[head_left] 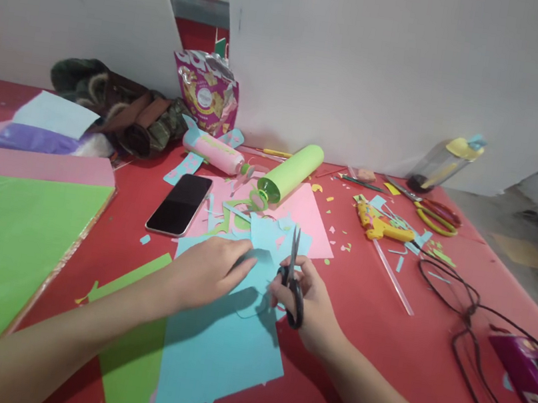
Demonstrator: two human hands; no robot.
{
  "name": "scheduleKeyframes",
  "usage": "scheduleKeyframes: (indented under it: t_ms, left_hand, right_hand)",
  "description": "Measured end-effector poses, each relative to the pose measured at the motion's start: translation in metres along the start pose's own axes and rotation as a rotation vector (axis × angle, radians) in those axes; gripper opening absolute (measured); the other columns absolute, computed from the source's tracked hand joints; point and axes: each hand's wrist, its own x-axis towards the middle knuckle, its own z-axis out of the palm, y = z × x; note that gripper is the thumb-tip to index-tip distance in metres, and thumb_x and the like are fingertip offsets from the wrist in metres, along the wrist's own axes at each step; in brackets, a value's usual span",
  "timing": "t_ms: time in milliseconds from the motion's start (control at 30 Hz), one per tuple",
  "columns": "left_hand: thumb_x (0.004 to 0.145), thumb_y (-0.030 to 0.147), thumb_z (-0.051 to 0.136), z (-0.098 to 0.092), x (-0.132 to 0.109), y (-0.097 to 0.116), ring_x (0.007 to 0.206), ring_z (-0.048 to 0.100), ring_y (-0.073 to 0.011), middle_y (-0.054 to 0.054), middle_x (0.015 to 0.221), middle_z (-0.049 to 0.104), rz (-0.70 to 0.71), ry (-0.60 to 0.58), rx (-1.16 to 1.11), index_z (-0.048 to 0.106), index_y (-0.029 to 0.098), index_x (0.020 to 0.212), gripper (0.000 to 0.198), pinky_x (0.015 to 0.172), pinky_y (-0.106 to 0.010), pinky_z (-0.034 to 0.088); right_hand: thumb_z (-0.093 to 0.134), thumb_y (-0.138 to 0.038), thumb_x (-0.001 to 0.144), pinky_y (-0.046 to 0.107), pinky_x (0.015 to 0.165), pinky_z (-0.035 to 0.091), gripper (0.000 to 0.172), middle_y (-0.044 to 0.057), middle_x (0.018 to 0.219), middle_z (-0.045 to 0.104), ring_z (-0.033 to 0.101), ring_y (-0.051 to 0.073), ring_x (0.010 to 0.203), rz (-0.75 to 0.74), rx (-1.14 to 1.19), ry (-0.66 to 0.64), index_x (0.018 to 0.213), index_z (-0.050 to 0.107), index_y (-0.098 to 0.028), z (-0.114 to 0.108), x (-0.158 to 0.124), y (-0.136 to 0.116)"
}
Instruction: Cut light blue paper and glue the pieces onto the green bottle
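Directly under the hands, a blue sheet (221, 349) is lying flat on the red bench (362, 323), its long side running back toward the person. The left hand (208, 270) is resting on the sheet's far part, fingers released and spread, pressing down, probably to keep the thin paper from sliding. Just beside it, the right hand (314, 306) is grasping black scissors (294, 279) through the loops. The blades are looking closed and are pointing away from the person, over the sheet's far edge.

The sheet is showing pale turquoise, smooth and matte, with a curved flap cut loose between the two hands and ragged notches along its far edge. Left of the left hand, a green strip (129, 356) is poking out from under it.

Beyond the left hand, a phone (180, 204) is lying face up with a dark screen. Beyond the right hand, a pink sheet (310, 218) is carrying blue and green offcuts, and a green roll (291, 172) is lying across its far edge. Farther right, a yellow glue gun (379, 225) is sitting among scraps, with a black cord (467, 325) looping just beside it.
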Motion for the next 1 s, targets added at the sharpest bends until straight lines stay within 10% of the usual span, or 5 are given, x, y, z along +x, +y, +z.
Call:
scheduleKeyframes:
  t_ms: [633, 1000]
  left_hand:
    - [0.082, 0.032, 0.039, -0.013, -0.004, 0.001, 0.05, 0.049, -0.0138, 0.001, 0.069, 0.055, -0.16, 0.182, -0.175, 0.043, 0.019, 0.097, 0.02, 0.054, -0.025, 0.035]
    - [0.079, 0.029, 0.041, -0.012, -0.005, 0.007, 0.059, 0.054, -0.0156, 0.001, 0.071, 0.054, -0.176, 0.201, -0.299, 0.038, 0.021, 0.097, 0.019, 0.056, -0.025, 0.038]
  right_hand:
    - [0.059, -0.05, 0.07, 0.033, 0.07, 0.04, 0.051, 0.003, 0.093, 0.043, 0.05, 0.014, 0.079, 0.079, 0.121, -0.412, 0.106, 0.033, -0.026, 0.009, -0.015, 0.0]
    - [0.056, -0.055, 0.07, 0.036, 0.077, 0.038, 0.057, 0.008, 0.108, 0.039, 0.044, 0.019, 0.099, 0.075, -0.014, -0.437, 0.112, 0.03, -0.027, 0.007, -0.017, -0.005]
